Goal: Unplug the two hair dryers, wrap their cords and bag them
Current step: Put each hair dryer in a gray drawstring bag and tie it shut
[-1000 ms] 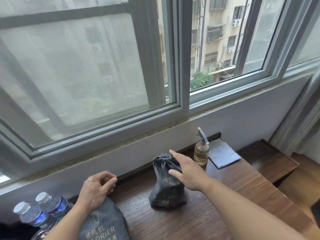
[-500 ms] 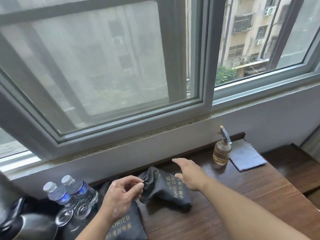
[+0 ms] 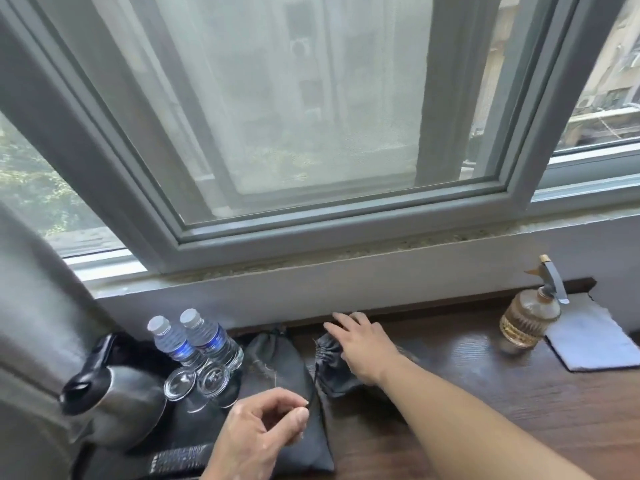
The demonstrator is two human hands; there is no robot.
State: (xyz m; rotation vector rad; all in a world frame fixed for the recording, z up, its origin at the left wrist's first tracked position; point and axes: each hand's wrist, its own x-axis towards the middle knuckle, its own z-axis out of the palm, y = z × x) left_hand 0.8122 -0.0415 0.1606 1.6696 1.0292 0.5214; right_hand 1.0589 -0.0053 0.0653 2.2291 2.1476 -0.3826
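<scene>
Pinching a thin dark drawstring (image 3: 313, 382) between thumb and curled fingers (image 3: 298, 415), the left hand (image 3: 263, 438) sits in front of the water bottles (image 3: 194, 341), low and close to the camera. That string runs up, taut, to the gathered mouth of the second bag (image 3: 334, 375). This bag lies on the wooden counter (image 3: 485, 410), a little to the right of the water bottles, its puckered mouth pointing back toward them.

Over it comes the right hand (image 3: 363, 348), palm down, fingers (image 3: 343, 323) straight and spread. It rests on top of the bag and curls round nothing.

The first bag (image 3: 277, 368), dark grey, lies flat just right of the water bottles, touching their base and reaching forward to the left hand. Its neck points at the wall. What either bag holds cannot be seen from here.

Two upturned glasses (image 3: 197, 379) stand right in front of the water bottles, with a steel kettle (image 3: 114, 400) to their left. Far off to the right of the water bottles stands an amber spray bottle (image 3: 528, 315), and a grey cloth (image 3: 595, 337) lies just beyond it.
</scene>
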